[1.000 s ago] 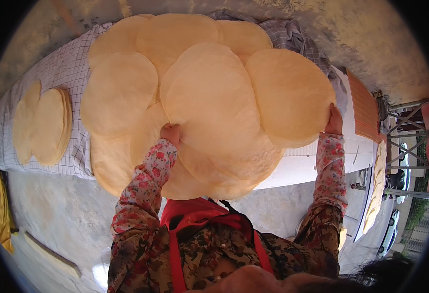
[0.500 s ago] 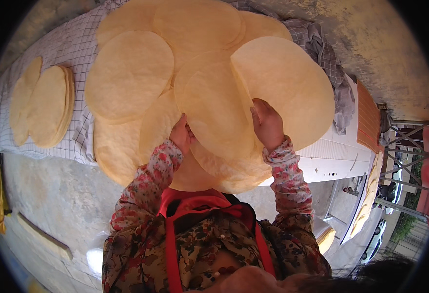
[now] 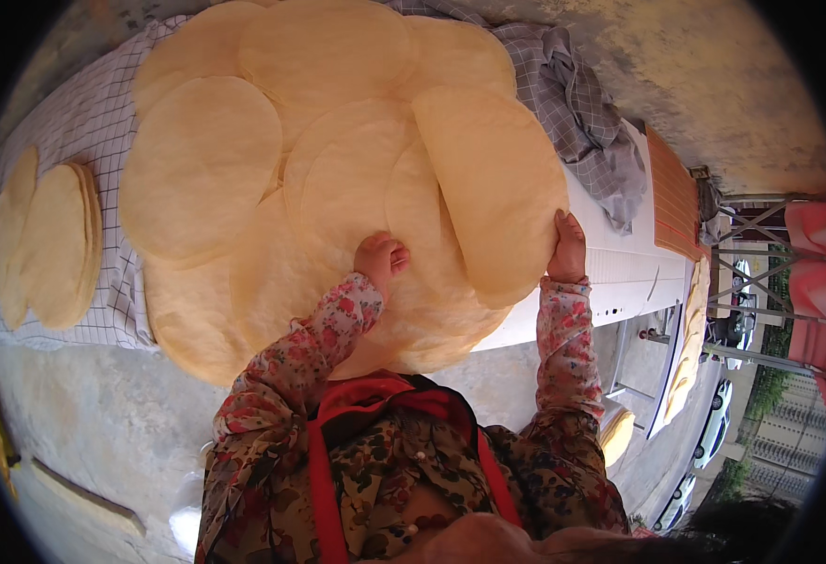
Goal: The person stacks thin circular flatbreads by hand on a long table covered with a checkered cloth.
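Note:
Thin, round, tan sheets like flatbreads lie overlapped in a broad pile (image 3: pixel 328 197) before me. My right hand (image 3: pixel 569 249) is closed at the right edge of one large sheet (image 3: pixel 493 188), thumb on top and the other fingers mostly hidden. That sheet's left edge stands slightly off the pile and casts a dark line of shadow. Over the near middle of the pile is my left hand (image 3: pixel 381 261), its fingers curled in, with nothing visible in them.
At the left, a smaller stack of sheets (image 3: pixel 61 244) rests on a checked cloth (image 3: pixel 112 113). A crumpled grey checked cloth (image 3: pixel 573 113) lies at the far right, near a white board (image 3: pixel 610 263). A reddish-brown slatted panel (image 3: pixel 671 193) is beyond it.
My left hand has let go of the sheet edge it pinched and curled up. My right hand has moved from the middle to the outer right edge of the right-hand sheet.

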